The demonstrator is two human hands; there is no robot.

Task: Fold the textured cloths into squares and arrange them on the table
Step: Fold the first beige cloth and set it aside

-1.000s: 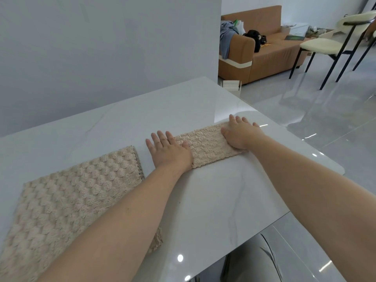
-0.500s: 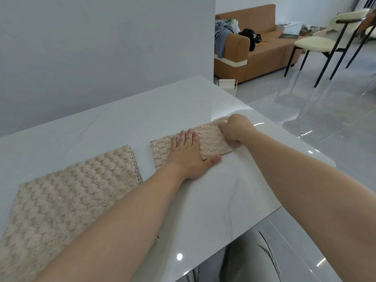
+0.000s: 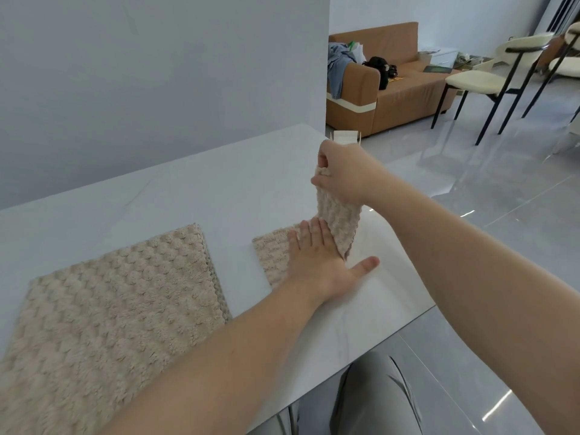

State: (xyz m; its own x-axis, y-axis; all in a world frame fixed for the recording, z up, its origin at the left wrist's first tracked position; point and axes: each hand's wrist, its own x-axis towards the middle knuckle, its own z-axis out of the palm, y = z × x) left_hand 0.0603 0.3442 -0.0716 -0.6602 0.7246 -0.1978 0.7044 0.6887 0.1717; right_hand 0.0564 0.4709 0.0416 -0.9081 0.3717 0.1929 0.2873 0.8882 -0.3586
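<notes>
Now on the counter (image 3: 219, 189): a narrow beige textured cloth strip (image 3: 271, 252) sits near the counter's right end, its long axis running left to right.
Left hand (image 3: 317, 262): palm down on the middle of the strip. Its fingers (image 3: 309, 233) are straight and close together, pointing away from the person, and the thumb is spread out to the right onto bare counter.
Right hand (image 3: 342, 174): raised above the counter, fingers and thumb pinching the strip's right end. That half of the strip rises almost upright from the edge of the left hand.
Flat half: the strip's left end lies flat on the counter, to the left of the pressing fingers.
Key relation: the lifted end is above and to the right of the left hand, and the free flat end is to its left. The fold probably travels leftward across the left hand's line, carried by the right hand.
Step, as judged: halving the strip into a square, not yet closed.
Larger cloth (image 3: 119, 302): the same bubbly beige, lying flat at the left with a band of bare counter between it and the strip.
</notes>
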